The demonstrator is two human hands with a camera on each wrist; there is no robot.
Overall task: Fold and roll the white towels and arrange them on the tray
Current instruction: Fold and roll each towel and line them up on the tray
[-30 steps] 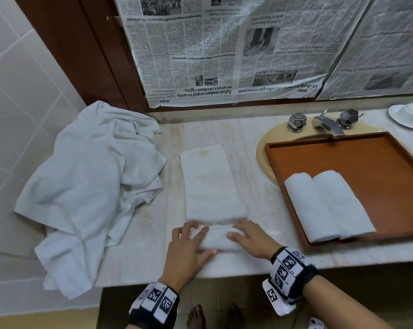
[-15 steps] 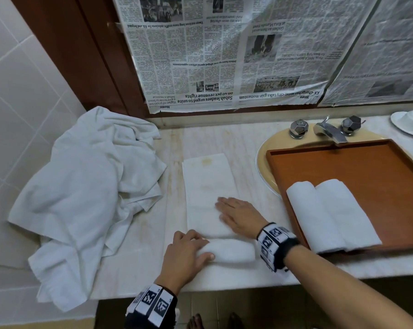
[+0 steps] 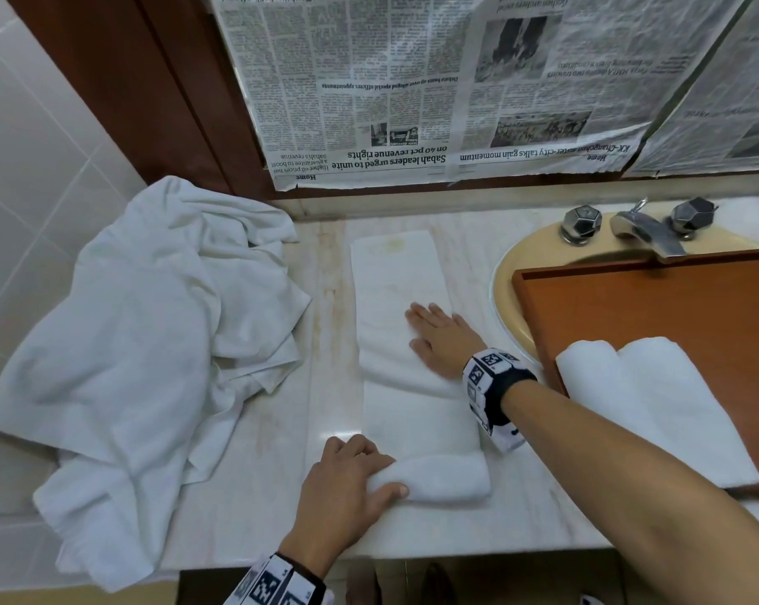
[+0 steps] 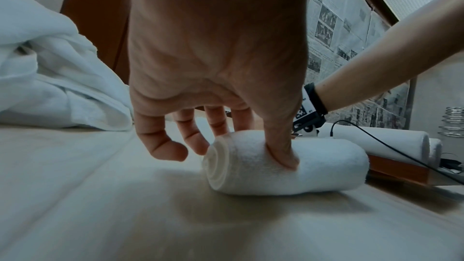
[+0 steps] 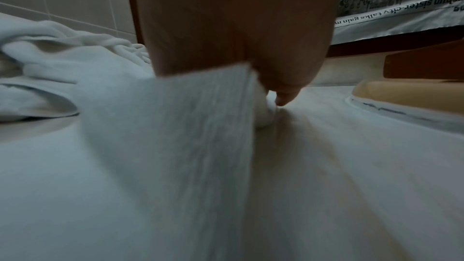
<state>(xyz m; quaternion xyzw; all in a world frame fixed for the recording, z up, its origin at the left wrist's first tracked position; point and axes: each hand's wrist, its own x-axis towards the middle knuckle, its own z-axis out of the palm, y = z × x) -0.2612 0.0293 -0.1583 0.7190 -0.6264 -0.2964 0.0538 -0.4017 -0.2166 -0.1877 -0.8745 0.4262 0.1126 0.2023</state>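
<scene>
A folded white towel strip (image 3: 395, 281) lies lengthwise on the marble counter (image 3: 255, 473). Its near end is wound into a short roll (image 3: 447, 478) (image 4: 314, 170). My left hand (image 3: 384, 469) grips the roll's left end, thumb (image 4: 282, 154) pressing the front and fingers curled over the back. My right hand (image 3: 430, 334) lies flat, fingers straight, on the middle of the flat strip (image 5: 175, 126), pressing it down. At the right, two rolled white towels (image 3: 657, 403) lie side by side at the near end of the brown wooden tray (image 3: 657, 307).
A heap of loose white towels (image 3: 150, 342) covers the counter's left end against the tiled wall. The tray sits over a beige sink (image 3: 506, 299) with a chrome tap (image 3: 643, 229) behind. Newspaper (image 3: 412, 89) covers the wall above. The counter's front edge is close behind the roll.
My right hand left the roll and slid away from me onto the flat part of the strip. My left hand kept hold of the roll.
</scene>
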